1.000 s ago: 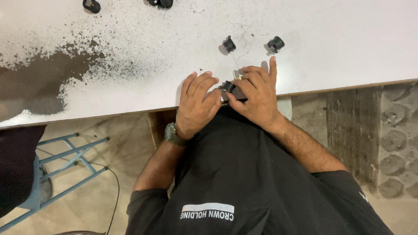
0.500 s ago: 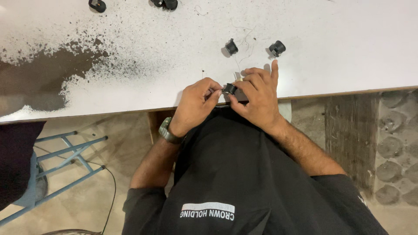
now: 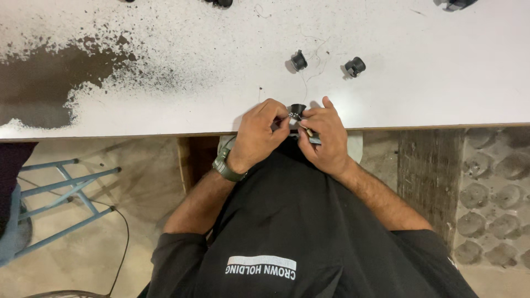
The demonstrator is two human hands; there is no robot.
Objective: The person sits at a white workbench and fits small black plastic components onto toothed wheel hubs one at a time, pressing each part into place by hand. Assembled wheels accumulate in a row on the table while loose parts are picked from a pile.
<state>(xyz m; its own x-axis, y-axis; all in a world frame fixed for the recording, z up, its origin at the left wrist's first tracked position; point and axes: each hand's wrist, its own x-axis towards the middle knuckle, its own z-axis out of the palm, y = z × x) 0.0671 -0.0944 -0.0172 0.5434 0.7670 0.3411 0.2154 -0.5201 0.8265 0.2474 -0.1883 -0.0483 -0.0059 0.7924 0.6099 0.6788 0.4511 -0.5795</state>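
Both hands at the worktop (image 3: 441, 83) edge: left hand (image 3: 256, 135) and right hand (image 3: 326, 138), fingers pinched narrow on small black part (image 3: 298, 109) between them, probably steadying it for fitting.

A white table top (image 3: 441, 72) is seen, speckled with black spots that thicken into a dark brown worn patch (image 3: 38, 88) at one side. Two small black parts (image 3: 298, 60) (image 3: 355, 66) are laid on the white surface, and a third black part (image 3: 297, 109) with a glint of silver metal is held between the left hand (image 3: 259, 135) and the right hand (image 3: 326, 138). A dark green watch (image 3: 223, 165) is worn on the left wrist. A black shirt (image 3: 309, 232) bearing a white patch is worn. A pale blue stool frame (image 3: 66, 187) is set on a beige floor (image 3: 110, 254).
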